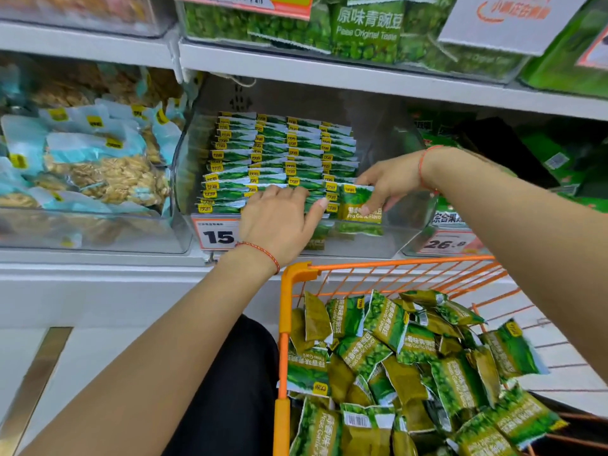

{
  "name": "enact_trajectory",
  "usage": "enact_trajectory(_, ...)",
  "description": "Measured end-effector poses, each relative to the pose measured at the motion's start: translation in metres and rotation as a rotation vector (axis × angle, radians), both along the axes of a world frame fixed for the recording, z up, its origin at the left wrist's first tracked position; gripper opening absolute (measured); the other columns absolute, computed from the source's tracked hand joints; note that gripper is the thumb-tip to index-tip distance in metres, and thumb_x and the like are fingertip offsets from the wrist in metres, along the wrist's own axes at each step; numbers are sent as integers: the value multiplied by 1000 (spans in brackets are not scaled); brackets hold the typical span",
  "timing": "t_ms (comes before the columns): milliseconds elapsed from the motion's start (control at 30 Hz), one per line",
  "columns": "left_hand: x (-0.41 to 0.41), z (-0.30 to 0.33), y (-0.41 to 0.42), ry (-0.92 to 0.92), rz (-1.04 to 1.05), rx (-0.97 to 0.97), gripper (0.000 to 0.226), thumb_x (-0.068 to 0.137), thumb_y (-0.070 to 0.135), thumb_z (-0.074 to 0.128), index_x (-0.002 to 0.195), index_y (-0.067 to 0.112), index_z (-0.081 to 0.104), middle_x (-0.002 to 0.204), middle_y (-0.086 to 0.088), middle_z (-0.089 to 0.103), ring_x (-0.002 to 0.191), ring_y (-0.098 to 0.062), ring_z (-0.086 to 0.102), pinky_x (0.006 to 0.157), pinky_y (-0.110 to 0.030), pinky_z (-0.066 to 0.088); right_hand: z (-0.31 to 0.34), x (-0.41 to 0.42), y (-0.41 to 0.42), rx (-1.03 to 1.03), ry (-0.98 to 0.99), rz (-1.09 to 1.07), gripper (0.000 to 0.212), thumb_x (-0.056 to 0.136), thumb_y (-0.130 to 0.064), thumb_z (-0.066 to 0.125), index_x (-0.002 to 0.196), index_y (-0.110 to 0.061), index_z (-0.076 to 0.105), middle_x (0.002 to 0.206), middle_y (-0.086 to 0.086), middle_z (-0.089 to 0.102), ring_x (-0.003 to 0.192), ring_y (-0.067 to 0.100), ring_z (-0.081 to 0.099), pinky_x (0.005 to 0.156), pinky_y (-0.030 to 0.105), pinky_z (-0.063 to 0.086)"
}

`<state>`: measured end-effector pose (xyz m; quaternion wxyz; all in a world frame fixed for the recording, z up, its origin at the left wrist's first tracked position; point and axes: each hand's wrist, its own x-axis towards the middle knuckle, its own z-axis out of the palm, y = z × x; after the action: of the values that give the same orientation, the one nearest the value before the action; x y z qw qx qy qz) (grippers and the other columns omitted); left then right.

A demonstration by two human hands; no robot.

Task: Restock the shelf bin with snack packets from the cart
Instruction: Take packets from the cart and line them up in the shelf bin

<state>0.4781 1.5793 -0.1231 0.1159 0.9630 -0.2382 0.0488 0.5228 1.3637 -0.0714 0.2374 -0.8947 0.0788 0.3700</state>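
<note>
Packets (283, 159) stand in rows in the bin (408, 238). At its front edge our right hand (388, 184) pinches one packet (360, 205); our left hand (279, 222), fingers straight, presses the rows. More fill the cart (289, 291).

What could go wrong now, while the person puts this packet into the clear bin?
1. The right hand pinches the garlic pea packet only at its edges, so it may slip and fall.
2. The left hand presses on the packet rows; they might tip out of line.
3. The front of the clear bin looks low, so packets may slide out.
</note>
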Motion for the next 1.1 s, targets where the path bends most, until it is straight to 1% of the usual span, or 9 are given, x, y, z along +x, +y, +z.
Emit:
enact_trajectory(67,1,-3,-1,-23,2,-6,56,100,52,20,122,15,56,113,-9,63,111,-28,51,84,-36,39,0,-4,7,-89,-72,104,71,80,-23,75,141,-12,42,149,0,36,122,24,51,102,34,45)
enact_trajectory(200,3,-6,-2,-56,27,-10,68,94,55,11,119,14,59,109,-10,66,107,-30,54,84,-37,41,-4,-21,25,-303,-362,368,35,77,-25,76,100,-1,65,94,19,61,87,33,54,75,35,43)
enact_trajectory(333,2,-7,-5,-54,57,-16,70,93,55,10,117,14,61,106,-9,67,105,-30,56,82,-37,42,-13,-33,35,-379,-485,421,47,72,-37,80,108,-10,67,98,5,65,92,24,58,77,29,43)
enact_trajectory(467,2,-7,-6,-61,69,-25,74,91,56,6,113,14,63,101,-9,68,101,-29,57,78,-36,42,-9,-26,37,-331,-296,383,45,69,-37,82,102,-16,60,82,-6,53,84,21,55,72,25,43)
enact_trajectory(533,2,-8,-6,-71,67,-41,76,90,56,5,110,14,64,99,-8,68,99,-29,58,75,-35,41,-3,-24,35,-197,-161,261,46,76,-25,78,117,-12,61,95,-8,53,83,17,60,67,21,45)
enact_trajectory(667,2,-9,-7,-65,70,-63,75,90,56,6,109,14,65,97,-8,69,97,-29,58,73,-35,41,-3,-26,23,-143,-229,193,39,80,-9,74,118,-7,65,87,-10,60,47,-4,58,55,10,46)
enact_trajectory(767,2,-10,-8,-71,73,-65,75,90,56,6,109,14,65,98,-8,69,98,-29,58,75,-35,41,-8,-28,22,-185,-336,228,23,81,1,66,103,-6,70,71,-13,56,55,8,58,59,18,48)
enact_trajectory(967,2,-9,-8,-79,82,-69,74,90,56,5,109,16,65,99,-6,68,99,-27,57,76,-35,40,-12,-33,33,-276,-408,335,26,84,4,49,92,-11,69,69,-16,51,85,16,56,80,26,47)
enact_trajectory(1100,2,-10,-5,-100,71,-78,74,90,56,5,109,15,65,97,-6,68,98,-27,57,75,-34,40,5,-41,21,89,-299,-70,14,84,-18,71,96,-11,70,82,-3,66,80,10,62,79,24,55)
